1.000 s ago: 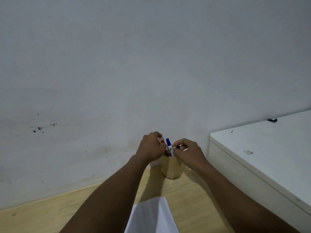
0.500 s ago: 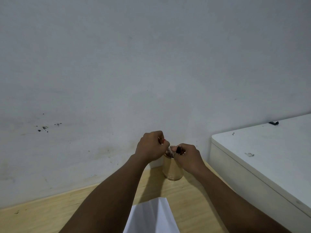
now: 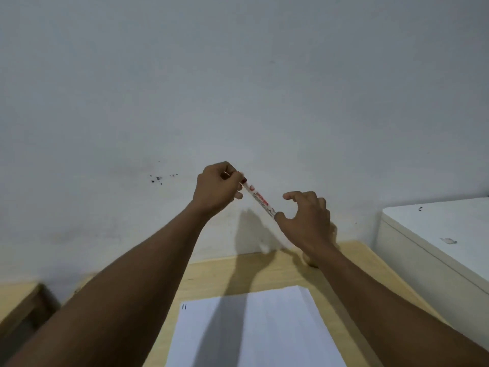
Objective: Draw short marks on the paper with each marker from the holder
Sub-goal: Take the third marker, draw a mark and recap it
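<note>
My left hand (image 3: 217, 188) is raised in front of the wall and pinches the red cap end of a white marker (image 3: 260, 201) with red print. The marker slants down to the right, and its lower end touches the thumb of my right hand (image 3: 307, 221). That hand's fingers are spread and curled, closed on nothing. The marker holder (image 3: 312, 263) is almost wholly hidden behind my right wrist. White paper (image 3: 264, 327) lies on the wooden table (image 3: 349, 263) below, with two short black marks (image 3: 184, 306) at its top left corner.
A white cabinet (image 3: 436, 250) stands right of the table, its top higher than the table. A grey wall (image 3: 238, 88) rises just behind the table. A lower wooden piece of furniture (image 3: 23, 300) sits at the far left.
Both hands have lifted away from the holder. My left hand has drawn the red marker out and up. The view has tilted down, so more paper shows.
</note>
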Demonstrator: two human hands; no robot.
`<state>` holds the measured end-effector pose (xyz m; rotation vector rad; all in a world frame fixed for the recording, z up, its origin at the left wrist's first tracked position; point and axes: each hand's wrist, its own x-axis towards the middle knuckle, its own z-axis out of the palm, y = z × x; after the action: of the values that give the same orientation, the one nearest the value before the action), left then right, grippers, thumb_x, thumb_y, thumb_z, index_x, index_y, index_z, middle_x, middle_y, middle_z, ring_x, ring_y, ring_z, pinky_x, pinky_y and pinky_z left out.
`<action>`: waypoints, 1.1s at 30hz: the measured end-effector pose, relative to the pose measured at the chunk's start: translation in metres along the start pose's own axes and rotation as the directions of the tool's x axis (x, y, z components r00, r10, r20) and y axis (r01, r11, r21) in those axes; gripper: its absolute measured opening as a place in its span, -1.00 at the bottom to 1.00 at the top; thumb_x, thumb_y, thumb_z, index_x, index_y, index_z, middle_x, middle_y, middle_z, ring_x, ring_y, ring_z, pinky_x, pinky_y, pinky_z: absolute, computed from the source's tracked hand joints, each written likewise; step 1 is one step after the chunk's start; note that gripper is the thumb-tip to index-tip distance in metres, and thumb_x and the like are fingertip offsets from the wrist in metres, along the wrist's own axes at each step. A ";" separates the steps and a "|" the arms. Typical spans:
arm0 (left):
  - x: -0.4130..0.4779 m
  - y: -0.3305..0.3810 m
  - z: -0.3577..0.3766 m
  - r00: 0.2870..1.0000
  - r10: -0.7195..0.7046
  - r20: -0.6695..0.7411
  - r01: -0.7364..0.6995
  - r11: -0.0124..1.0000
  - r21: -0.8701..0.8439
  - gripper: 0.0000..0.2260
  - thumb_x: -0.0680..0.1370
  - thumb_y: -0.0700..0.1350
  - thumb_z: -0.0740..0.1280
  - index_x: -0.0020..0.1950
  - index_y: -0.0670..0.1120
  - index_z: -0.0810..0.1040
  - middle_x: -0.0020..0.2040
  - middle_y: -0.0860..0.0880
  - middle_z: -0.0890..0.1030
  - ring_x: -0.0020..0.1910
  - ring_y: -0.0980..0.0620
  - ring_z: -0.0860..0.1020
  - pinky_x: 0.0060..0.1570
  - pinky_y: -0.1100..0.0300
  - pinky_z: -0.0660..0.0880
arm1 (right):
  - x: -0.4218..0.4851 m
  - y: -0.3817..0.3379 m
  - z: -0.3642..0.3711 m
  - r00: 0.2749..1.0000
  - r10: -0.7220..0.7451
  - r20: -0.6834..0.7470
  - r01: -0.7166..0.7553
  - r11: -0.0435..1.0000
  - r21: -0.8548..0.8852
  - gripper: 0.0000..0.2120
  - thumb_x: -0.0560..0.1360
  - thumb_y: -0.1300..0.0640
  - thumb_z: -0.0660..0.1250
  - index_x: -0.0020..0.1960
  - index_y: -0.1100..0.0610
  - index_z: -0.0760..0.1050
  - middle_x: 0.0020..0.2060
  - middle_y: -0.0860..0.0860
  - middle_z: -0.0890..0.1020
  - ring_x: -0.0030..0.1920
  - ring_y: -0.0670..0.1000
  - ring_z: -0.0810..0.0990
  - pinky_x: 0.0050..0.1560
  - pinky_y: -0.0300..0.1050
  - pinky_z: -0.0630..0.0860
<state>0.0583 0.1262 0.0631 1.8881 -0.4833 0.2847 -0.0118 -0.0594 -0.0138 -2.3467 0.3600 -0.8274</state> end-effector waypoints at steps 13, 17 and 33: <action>-0.113 -0.114 -0.111 0.861 -0.509 0.007 0.484 0.814 -0.321 -0.79 0.59 -0.08 0.23 -0.18 -0.14 0.54 -0.41 -0.06 0.46 -0.46 -0.08 0.44 -0.33 0.14 0.40 | -0.081 -0.096 0.078 0.790 -0.052 0.611 -0.529 0.446 0.721 -0.92 0.52 0.23 0.43 0.00 0.22 0.65 -0.32 0.15 0.70 -0.39 0.05 0.59 -0.37 -0.15 0.38; -0.142 -0.145 -0.106 0.805 -0.588 0.079 0.575 0.741 -0.346 -0.73 0.62 -0.04 0.20 -0.26 -0.09 0.40 -0.45 -0.02 0.33 -0.45 -0.05 0.30 -0.41 0.18 0.29 | -0.115 -0.103 0.106 0.639 -0.016 0.769 -0.731 0.297 0.614 -0.89 0.52 0.12 0.46 -0.05 0.17 0.62 -0.35 0.11 0.65 -0.44 0.02 0.55 -0.41 -0.16 0.36; -0.160 -0.190 -0.116 0.959 -0.278 -0.062 0.281 0.884 0.375 -0.65 0.63 0.08 0.20 -0.28 -0.05 0.52 -0.32 0.06 0.62 -0.27 0.00 0.58 -0.21 0.07 0.50 | -0.089 -0.072 0.091 0.725 -0.020 0.688 -0.558 0.568 0.605 -0.82 0.59 0.22 0.30 0.04 0.24 0.66 -0.23 0.23 0.72 -0.26 0.19 0.72 -0.33 -0.07 0.55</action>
<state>0.0078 0.3236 -0.1206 2.3047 -0.1475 0.2010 -0.0182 0.0766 -0.0657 -1.4855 0.0409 0.0647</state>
